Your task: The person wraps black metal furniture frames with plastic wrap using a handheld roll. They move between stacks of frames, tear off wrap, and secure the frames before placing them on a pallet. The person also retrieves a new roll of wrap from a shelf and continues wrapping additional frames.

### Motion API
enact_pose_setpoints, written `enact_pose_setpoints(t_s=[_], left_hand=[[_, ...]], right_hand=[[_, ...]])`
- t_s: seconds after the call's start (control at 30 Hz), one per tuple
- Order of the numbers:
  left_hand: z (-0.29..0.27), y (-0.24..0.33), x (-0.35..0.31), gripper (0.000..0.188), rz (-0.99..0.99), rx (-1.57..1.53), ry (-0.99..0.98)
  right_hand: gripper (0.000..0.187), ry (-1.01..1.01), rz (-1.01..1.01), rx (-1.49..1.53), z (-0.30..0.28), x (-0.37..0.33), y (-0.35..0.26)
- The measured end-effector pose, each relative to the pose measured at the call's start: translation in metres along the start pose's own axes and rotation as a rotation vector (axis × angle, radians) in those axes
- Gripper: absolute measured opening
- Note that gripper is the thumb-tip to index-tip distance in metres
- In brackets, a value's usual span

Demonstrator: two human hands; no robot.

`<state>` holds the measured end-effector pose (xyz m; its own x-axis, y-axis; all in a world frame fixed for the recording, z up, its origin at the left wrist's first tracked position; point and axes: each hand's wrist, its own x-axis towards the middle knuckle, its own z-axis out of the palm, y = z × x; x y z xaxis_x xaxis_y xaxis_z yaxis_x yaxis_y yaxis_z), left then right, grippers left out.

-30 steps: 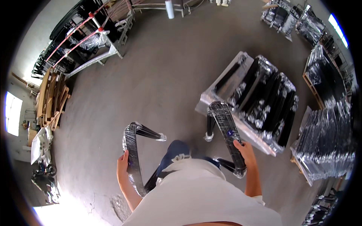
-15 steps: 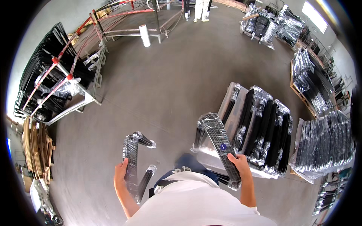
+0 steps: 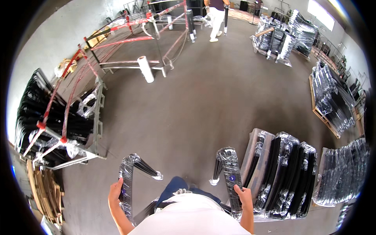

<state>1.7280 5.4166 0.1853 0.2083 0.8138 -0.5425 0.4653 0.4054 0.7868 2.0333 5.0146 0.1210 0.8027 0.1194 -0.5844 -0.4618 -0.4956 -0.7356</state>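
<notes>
Ahead of the person's legs (image 3: 174,187), the grey floor (image 3: 184,105) stretches broadly forward, bordered at left by a red-and-white metal rack (image 3: 99,125) and at right by a stack of wrapped black parts (image 3: 280,176). Farther off, a white roll (image 3: 145,69) stands near the rack's rear section, and another person (image 3: 217,19) is at the far edge. Room is tightest on the right: the right-hand wrapped frame (image 3: 230,164) is just beside the stack, though whether they touch I cannot tell. The left-hand wrapped frame (image 3: 126,172) has floor around its outer edge, well apart from the rack.

Both frames are held in front of the body, one at each side. Their long bands run roughly fore and aft — the left one bowing outward, the right one slanting so its near end sits farther right. At the far ends, the left leg points inward and back; the right one points back toward the person.

The left hand (image 3: 114,191) grips its band's outer side; the right hand (image 3: 244,195) grips the other, thumb on top — fingers underneath are hidden.
</notes>
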Motion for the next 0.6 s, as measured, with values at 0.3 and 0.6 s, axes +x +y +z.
enact_pose_setpoints(t_s=[0.3,0.6], left_hand=[[0.115,0.141,0.25,0.04,-0.011,-0.069,-0.007],[0.275,0.338,0.458,0.039,0.004,-0.07,-0.15]], right_hand=[[0.04,0.137,0.035,0.086,0.055,0.19,-0.2],[0.037,0.208,0.046,0.093,0.099,0.389,-0.38]])
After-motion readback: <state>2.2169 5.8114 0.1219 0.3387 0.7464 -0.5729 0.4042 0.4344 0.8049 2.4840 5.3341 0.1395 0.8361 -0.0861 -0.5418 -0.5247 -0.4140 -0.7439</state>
